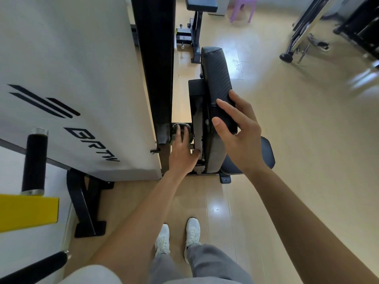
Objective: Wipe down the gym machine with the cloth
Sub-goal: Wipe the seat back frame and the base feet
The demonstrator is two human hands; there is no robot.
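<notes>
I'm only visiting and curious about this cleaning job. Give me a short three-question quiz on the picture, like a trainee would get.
1. True or false: the left hand holds the cloth low in the gap beside the black pad.
2. What does the right hand hold? A) nothing B) the black pad's top end C) the cloth
3. Fill in: the person's shoes are ____ in colour.

Key: 1 true; 2 B; 3 white.
</notes>
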